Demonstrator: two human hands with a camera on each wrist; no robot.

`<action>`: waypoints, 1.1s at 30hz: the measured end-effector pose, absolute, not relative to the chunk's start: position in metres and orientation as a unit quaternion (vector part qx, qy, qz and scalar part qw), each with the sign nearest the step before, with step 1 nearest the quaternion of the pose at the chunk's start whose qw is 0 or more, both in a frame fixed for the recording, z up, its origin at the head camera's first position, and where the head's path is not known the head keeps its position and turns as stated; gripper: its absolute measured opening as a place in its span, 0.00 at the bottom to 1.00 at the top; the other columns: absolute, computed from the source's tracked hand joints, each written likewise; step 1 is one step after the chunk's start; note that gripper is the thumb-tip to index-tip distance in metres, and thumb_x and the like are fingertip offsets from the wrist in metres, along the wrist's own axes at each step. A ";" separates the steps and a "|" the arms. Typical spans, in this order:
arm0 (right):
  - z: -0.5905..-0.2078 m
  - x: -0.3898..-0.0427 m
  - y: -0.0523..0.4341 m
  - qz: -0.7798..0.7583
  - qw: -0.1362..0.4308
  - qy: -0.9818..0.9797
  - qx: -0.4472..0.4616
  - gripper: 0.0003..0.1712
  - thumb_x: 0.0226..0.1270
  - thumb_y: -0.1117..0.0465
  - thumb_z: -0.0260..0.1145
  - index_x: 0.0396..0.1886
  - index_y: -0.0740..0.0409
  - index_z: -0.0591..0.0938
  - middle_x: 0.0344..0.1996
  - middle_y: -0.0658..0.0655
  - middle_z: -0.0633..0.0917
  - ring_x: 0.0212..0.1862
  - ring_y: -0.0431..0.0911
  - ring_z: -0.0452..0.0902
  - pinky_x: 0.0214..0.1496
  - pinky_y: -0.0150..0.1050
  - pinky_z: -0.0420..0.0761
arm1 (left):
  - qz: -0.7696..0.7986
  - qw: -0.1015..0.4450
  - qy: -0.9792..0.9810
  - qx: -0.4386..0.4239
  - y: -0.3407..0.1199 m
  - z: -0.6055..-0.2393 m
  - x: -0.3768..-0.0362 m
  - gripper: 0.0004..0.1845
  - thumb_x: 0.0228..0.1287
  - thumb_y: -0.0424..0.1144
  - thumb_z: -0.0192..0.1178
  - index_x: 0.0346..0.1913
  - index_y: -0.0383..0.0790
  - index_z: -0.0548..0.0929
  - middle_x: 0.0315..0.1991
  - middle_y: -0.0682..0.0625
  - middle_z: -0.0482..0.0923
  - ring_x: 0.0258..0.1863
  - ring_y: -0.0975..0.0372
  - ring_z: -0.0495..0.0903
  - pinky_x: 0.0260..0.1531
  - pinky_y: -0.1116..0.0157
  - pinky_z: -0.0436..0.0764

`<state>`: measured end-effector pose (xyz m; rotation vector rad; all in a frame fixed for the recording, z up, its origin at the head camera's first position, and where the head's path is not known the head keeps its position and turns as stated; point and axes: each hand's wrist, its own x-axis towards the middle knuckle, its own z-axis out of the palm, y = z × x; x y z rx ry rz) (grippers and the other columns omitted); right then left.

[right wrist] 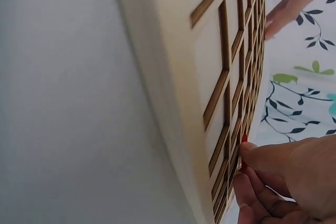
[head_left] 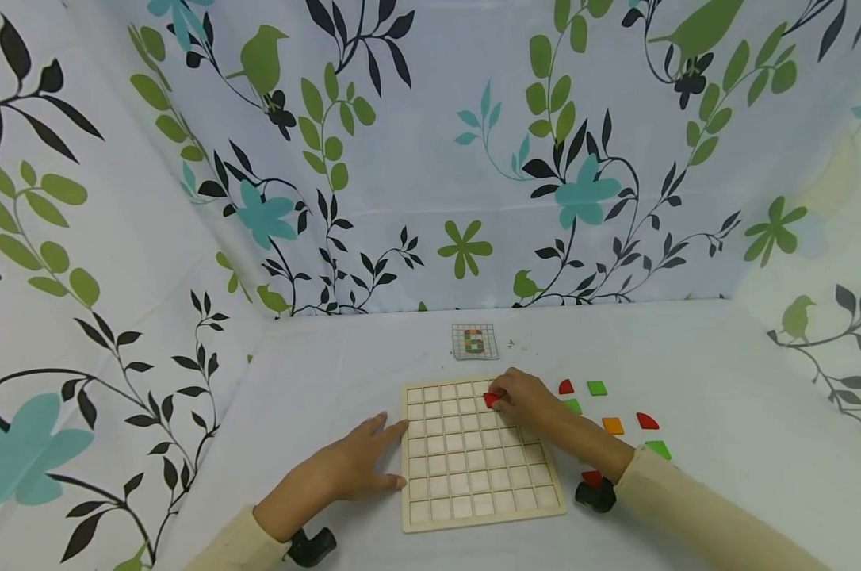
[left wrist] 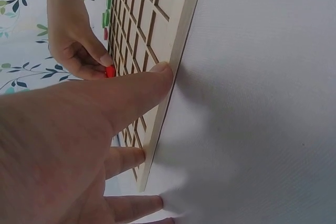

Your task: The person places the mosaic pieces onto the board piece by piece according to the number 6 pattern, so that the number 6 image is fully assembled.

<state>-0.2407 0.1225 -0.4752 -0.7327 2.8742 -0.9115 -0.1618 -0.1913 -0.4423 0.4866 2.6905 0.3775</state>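
Here, the wooden grid board (head_left: 476, 452) lies flat on the white tabletop (head_left: 723, 381), and everything else sits around it. Nearest, at the board's left edge, the left hand (head_left: 362, 468) lies with its fingers straight and spread, fingertips touching the board's side; it holds nothing. Over the board's far right corner, the right hand (head_left: 526, 399) has its fingers curled, pinching a small red tile (head_left: 491, 399) just above or on a cell in the top rows; whether the tile touches the board I cannot tell. To the right of the board, loose tiles lie scattered on the tabletop: a green tile (head_left: 597, 388), an orange tile (head_left: 612, 426) and a red quarter-round tile (head_left: 647, 421) among them. Beyond the board's far edge lies a small pattern card (head_left: 475, 341), and behind it rises the leaf-printed cloth backdrop (head_left: 430, 159).
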 end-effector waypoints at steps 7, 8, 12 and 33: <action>-0.473 -0.238 0.116 -0.287 0.014 0.927 -0.242 0.07 0.65 0.66 0.72 0.42 0.58 0.86 0.36 0.48 0.79 0.39 0.42 0.74 0.45 0.38 0.80 | 0.126 0.187 0.958 0.179 -0.191 -0.442 -0.162 0.44 0.62 0.59 0.68 0.78 0.51 0.62 0.76 0.37 0.55 0.72 0.44 0.59 0.59 0.42 0.71; -0.472 -0.238 0.115 -0.284 0.014 0.928 -0.241 0.07 0.65 0.66 0.73 0.42 0.58 0.86 0.36 0.48 0.79 0.40 0.41 0.75 0.46 0.38 0.80 | 0.126 0.186 0.958 0.179 -0.191 -0.443 -0.162 0.44 0.62 0.59 0.68 0.78 0.51 0.62 0.76 0.37 0.55 0.72 0.44 0.59 0.59 0.42 0.71; -0.471 -0.236 0.113 -0.281 0.024 0.930 -0.235 0.09 0.64 0.65 0.73 0.44 0.58 0.87 0.36 0.48 0.80 0.40 0.41 0.75 0.47 0.37 0.80 | 0.127 0.186 0.958 0.178 -0.191 -0.443 -0.161 0.45 0.62 0.59 0.68 0.78 0.51 0.62 0.76 0.37 0.55 0.72 0.44 0.59 0.59 0.42 0.71; -0.481 -0.237 0.105 -0.230 -0.081 0.914 -0.323 0.08 0.64 0.67 0.72 0.42 0.58 0.88 0.36 0.50 0.83 0.41 0.44 0.79 0.49 0.44 0.78 | 0.126 0.190 0.958 0.173 -0.192 -0.441 -0.161 0.45 0.61 0.59 0.68 0.77 0.52 0.62 0.76 0.38 0.54 0.72 0.44 0.59 0.58 0.41 0.72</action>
